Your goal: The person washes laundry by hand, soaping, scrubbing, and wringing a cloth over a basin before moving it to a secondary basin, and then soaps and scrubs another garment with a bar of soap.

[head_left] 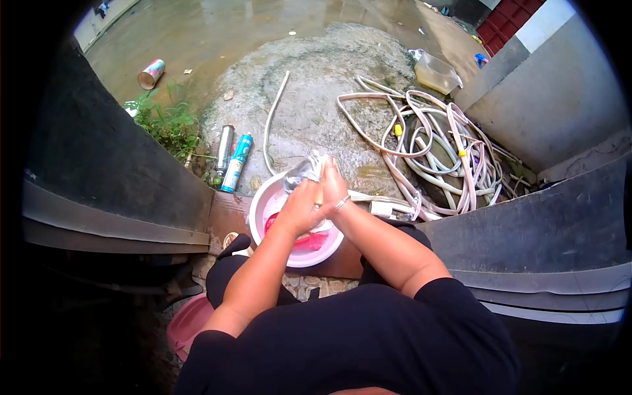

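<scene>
My left hand point(304, 209) and my right hand point(334, 186) are pressed together above a white basin point(258, 212). Between them is a wet-looking grey-white cloth point(304, 174), bunched up, its loose part sticking out past the fingers on the far side. Both hands are closed on it, though the palms and some fingertips are hidden. Red cloth point(312, 242) lies in the basin under my wrists, in pinkish or cloudy water. A bracelet circles my right wrist.
A coiled hose point(428, 125) spreads over the wet concrete at right. Ahead to the left lie a blue spray can point(237, 162) and a silver canister point(225, 149). Dark panels point(125, 151) flank both sides. A pink tub point(187, 322) sits behind at left, a clear container point(436, 74) far right.
</scene>
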Demonstrator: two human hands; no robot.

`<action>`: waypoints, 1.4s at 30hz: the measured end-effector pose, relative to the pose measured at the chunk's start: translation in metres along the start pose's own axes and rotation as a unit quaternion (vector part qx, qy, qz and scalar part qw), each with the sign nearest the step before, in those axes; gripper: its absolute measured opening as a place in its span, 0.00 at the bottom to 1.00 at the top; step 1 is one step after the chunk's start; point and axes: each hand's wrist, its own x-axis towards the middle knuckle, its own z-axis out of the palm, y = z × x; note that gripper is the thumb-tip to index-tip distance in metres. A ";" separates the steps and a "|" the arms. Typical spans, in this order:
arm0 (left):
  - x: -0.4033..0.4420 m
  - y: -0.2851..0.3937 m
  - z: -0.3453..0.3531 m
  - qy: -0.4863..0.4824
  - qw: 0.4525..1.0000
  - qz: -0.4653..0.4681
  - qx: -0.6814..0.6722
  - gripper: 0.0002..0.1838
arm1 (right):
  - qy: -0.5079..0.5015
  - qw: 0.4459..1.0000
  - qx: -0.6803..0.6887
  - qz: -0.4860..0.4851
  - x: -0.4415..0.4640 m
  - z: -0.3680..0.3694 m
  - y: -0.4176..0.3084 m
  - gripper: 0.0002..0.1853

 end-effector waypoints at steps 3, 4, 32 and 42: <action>0.003 -0.012 -0.010 0.101 0.994 0.010 -0.034 0.41 | -0.043 0.979 -0.119 -0.157 0.001 0.005 0.018 0.27; 0.002 -0.019 -0.014 0.057 0.997 -0.044 -0.028 0.41 | -0.043 0.979 -0.119 -0.157 0.001 0.003 0.016 0.27; 0.006 -0.048 -0.023 0.070 0.978 -0.113 -0.164 0.10 | -0.164 0.986 -0.018 -0.013 -0.004 -0.008 -0.033 0.30; 0.008 -0.053 -0.023 0.103 0.973 -0.123 -0.166 0.09 | -0.167 0.986 0.007 0.023 -0.009 -0.006 -0.036 0.30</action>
